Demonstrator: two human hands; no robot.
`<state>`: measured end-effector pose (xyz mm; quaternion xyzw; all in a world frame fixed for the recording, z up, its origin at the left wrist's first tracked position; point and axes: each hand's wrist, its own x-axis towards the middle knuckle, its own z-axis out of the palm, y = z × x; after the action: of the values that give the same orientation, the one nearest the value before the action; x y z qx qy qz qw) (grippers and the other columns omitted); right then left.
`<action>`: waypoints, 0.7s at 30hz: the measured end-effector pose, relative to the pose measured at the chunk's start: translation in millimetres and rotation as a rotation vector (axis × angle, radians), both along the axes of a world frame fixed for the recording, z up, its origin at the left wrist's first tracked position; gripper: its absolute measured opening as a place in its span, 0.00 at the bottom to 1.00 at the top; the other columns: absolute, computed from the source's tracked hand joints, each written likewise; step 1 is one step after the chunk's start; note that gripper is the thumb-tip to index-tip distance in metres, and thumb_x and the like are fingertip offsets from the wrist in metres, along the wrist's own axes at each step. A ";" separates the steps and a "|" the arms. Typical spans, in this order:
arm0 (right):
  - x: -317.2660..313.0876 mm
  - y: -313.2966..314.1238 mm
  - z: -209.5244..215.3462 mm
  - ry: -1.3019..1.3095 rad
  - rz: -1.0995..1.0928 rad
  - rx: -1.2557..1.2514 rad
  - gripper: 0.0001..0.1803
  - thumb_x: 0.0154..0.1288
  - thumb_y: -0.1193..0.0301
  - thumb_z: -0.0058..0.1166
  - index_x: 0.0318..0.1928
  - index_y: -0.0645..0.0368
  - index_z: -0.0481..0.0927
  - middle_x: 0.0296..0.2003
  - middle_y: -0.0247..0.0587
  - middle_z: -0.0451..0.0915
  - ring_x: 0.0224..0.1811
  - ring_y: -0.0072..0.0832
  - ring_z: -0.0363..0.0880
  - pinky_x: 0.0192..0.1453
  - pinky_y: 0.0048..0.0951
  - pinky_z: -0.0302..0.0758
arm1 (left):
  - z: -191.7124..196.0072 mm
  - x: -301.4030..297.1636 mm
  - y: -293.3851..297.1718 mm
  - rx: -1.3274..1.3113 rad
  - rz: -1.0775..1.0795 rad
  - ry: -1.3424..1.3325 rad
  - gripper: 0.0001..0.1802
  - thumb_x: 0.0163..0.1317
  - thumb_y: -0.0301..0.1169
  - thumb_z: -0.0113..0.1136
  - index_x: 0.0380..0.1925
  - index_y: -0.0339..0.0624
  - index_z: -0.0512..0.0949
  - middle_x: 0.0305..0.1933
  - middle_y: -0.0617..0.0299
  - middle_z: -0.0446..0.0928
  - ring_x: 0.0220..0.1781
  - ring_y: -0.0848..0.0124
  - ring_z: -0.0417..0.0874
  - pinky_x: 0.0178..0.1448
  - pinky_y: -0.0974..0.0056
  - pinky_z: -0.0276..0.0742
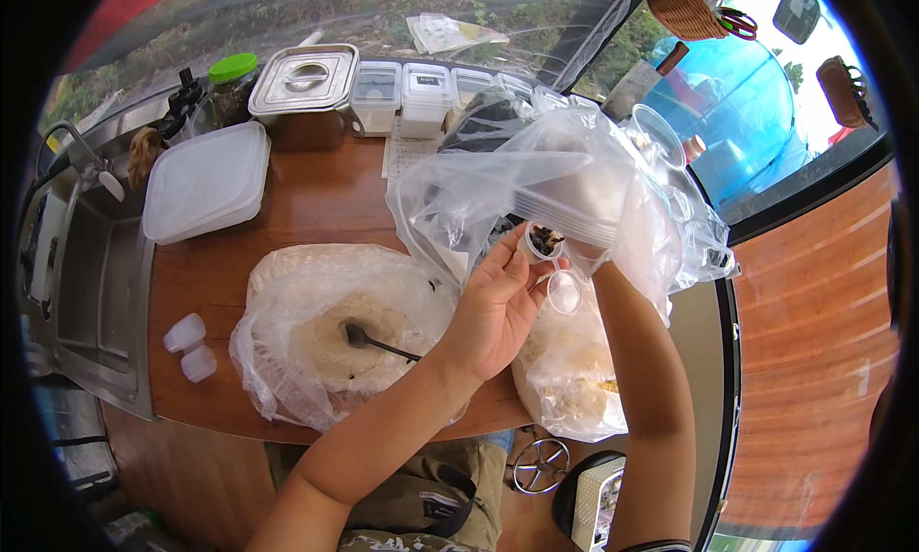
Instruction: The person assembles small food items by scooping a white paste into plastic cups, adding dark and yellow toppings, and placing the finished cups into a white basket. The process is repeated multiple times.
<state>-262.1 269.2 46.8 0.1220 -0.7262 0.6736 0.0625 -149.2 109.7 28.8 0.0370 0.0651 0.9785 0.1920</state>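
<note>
Head view | left hand [500,303] pinches small clear cup [544,242] of dark bits, its lid [565,292] hanging open, over the bench [325,198] | right hand [597,258] at clear plastic bag [459,202], grip hidden, cannot tell | step seemingly: filling cup | next likely calls for keeping cup level, then folding lid over

Far left of the fingers [504,248]: steel sink [91,308]. Up-left of them: lidded steel pot [303,85], green-lidded jar [233,73] just beside it. Up-right: wicker basket [683,9] with scissors [737,22]; lower, a wood-handled blade [634,89], possibly a cleaver. Below: spoked metal wheel [542,467].
</note>
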 end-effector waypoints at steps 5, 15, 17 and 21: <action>33.5 22.7 34.1 -0.022 0.018 -0.033 0.26 0.72 0.65 0.69 0.64 0.62 0.79 0.55 0.41 0.85 0.54 0.27 0.84 0.56 0.32 0.83 | 5.0 2.0 3.9 -0.083 0.062 -0.147 0.22 0.83 0.28 0.52 0.73 0.41 0.67 0.59 0.61 0.78 0.64 0.65 0.81 0.69 0.59 0.74; 92.0 -6.2 73.8 -0.009 -0.089 0.330 0.09 0.74 0.71 0.67 0.50 0.62 0.87 0.43 0.34 0.87 0.45 0.23 0.85 0.50 0.27 0.82 | 17.7 6.0 14.1 -0.169 0.115 -0.163 0.21 0.82 0.25 0.51 0.71 0.38 0.66 0.59 0.60 0.78 0.62 0.64 0.82 0.71 0.59 0.75; 102.4 -10.5 85.8 0.080 -0.042 0.471 0.07 0.76 0.76 0.63 0.50 0.64 0.86 0.43 0.35 0.85 0.45 0.23 0.85 0.50 0.27 0.81 | 19.5 11.6 12.9 -0.152 0.075 -0.100 0.21 0.83 0.26 0.51 0.71 0.38 0.66 0.62 0.60 0.78 0.63 0.64 0.82 0.71 0.60 0.75; 130.9 -9.0 106.4 -0.215 -0.107 0.397 0.04 0.74 0.80 0.63 0.46 0.65 0.87 0.40 0.34 0.80 0.44 0.22 0.82 0.50 0.26 0.80 | 27.0 36.5 17.1 -0.155 -0.005 -0.042 0.23 0.83 0.27 0.51 0.74 0.37 0.64 0.66 0.57 0.75 0.64 0.64 0.81 0.73 0.60 0.74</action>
<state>-131.2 260.2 153.2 0.0209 -0.8523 0.5226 -0.0050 -112.7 126.8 55.7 0.0018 0.1364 0.9707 0.1980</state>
